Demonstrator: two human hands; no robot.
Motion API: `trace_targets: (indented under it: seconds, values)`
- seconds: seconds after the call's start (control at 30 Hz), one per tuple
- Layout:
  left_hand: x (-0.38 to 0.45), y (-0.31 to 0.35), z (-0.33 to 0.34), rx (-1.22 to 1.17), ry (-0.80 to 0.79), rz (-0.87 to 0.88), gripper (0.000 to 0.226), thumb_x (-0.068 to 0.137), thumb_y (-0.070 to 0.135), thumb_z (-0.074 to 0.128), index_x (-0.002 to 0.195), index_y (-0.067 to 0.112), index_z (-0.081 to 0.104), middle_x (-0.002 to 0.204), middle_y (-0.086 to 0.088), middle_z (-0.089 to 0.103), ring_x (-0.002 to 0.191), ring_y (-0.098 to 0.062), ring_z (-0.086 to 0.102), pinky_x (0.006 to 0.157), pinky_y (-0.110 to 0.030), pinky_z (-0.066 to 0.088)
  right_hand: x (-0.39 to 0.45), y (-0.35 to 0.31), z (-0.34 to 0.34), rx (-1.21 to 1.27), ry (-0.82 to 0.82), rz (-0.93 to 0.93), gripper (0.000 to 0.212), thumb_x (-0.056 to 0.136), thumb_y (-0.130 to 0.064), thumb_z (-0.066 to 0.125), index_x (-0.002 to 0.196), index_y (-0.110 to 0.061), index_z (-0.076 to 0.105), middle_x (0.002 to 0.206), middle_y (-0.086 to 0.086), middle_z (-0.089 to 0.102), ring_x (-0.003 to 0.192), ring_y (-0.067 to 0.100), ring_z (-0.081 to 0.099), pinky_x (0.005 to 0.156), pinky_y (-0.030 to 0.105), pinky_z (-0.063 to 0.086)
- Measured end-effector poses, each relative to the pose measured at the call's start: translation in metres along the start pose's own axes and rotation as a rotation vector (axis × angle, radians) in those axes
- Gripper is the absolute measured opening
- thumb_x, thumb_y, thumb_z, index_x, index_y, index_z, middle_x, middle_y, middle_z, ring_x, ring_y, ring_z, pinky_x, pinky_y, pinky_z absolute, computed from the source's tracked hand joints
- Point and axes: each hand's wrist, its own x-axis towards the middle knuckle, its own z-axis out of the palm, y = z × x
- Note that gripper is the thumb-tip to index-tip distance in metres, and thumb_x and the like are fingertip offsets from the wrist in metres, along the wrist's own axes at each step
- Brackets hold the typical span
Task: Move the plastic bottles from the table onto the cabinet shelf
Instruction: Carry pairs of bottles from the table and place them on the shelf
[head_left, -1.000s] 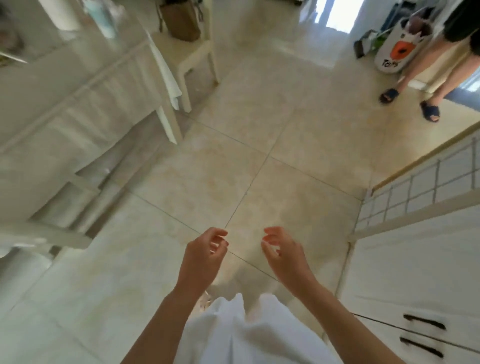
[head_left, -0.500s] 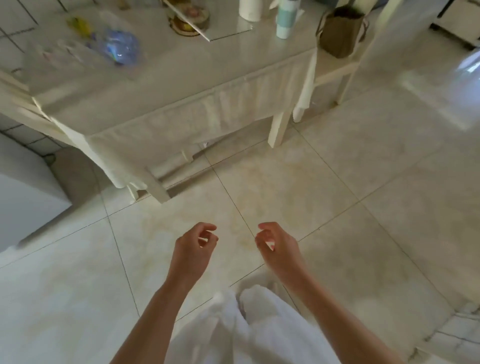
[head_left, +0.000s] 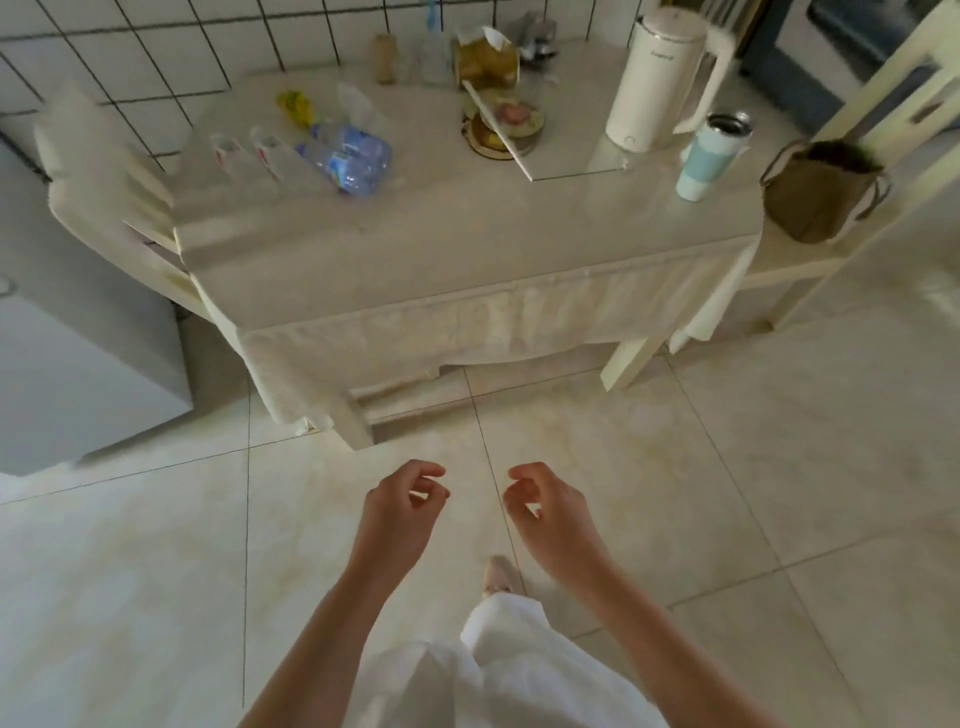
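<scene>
Head view: both hands, left (head_left: 400, 512) and right (head_left: 553, 512), hang loosely curled and empty over the floor, well short of the plastic bottles (head_left: 345, 153) lying on the desk (head_left: 467, 249) near the tiled wall.

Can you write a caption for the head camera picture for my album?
Two empty hands, left hand and right hand, hang before a cream-clothed table bearing clear plastic bottles with blue labels.
</scene>
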Motion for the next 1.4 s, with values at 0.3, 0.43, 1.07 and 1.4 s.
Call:
trace_targets:
  seconds: [0.3, 0.43, 1.07, 1.4]
  values:
    - [0.098, 0.055, -0.003, -0.044, 0.082, -0.056, 0.018, 0.087, 0.017, 0.062, 0.095, 0.033, 0.066, 0.085, 0.006, 0.073, 0.073, -0.007, 0.069, 0.068, -0.021, 0.051, 0.132, -0.036, -0.04, -0.036, -0.072, -0.077, 0.027, 0.092, -0.026, 0.057, 0.117, -0.017, 0.058, 0.097, -0.009, 0.064, 0.095, 0.009, 0.062, 0.079, 0.016, 0.043]
    - [0.136, 0.05, -0.011, -0.06, 0.071, -0.146, 0.019, 0.088, 0.016, 0.061, 0.094, 0.034, 0.065, 0.085, 0.004, 0.073, 0.073, -0.007, 0.069, 0.066, -0.018, 0.048, 0.177, -0.048, -0.034, -0.039, -0.103, -0.076, 0.026, 0.09, -0.027, 0.057, 0.115, -0.017, 0.06, 0.095, -0.008, 0.063, 0.091, 0.009, 0.06, 0.075, 0.015, 0.042]
    - [0.432, 0.079, -0.127, -0.145, 0.122, -0.18, 0.034, 0.084, 0.001, 0.062, 0.078, 0.035, 0.063, 0.079, -0.006, 0.071, 0.064, -0.025, 0.065, 0.072, -0.039, 0.053, 0.442, -0.198, -0.008, -0.046, -0.084, -0.114, 0.024, 0.087, -0.02, 0.062, 0.11, -0.013, 0.063, 0.088, -0.004, 0.066, 0.085, 0.015, 0.063, 0.076, 0.018, 0.044]
    - [0.547, 0.102, -0.157, -0.361, 0.222, -0.388, 0.025, 0.085, 0.006, 0.061, 0.108, 0.017, 0.062, 0.11, -0.017, 0.07, 0.085, -0.028, 0.061, 0.085, -0.043, 0.051, 0.564, -0.25, -0.012, -0.133, -0.137, -0.153, 0.028, 0.087, -0.019, 0.063, 0.113, -0.008, 0.062, 0.094, 0.002, 0.068, 0.09, 0.021, 0.064, 0.077, 0.018, 0.04]
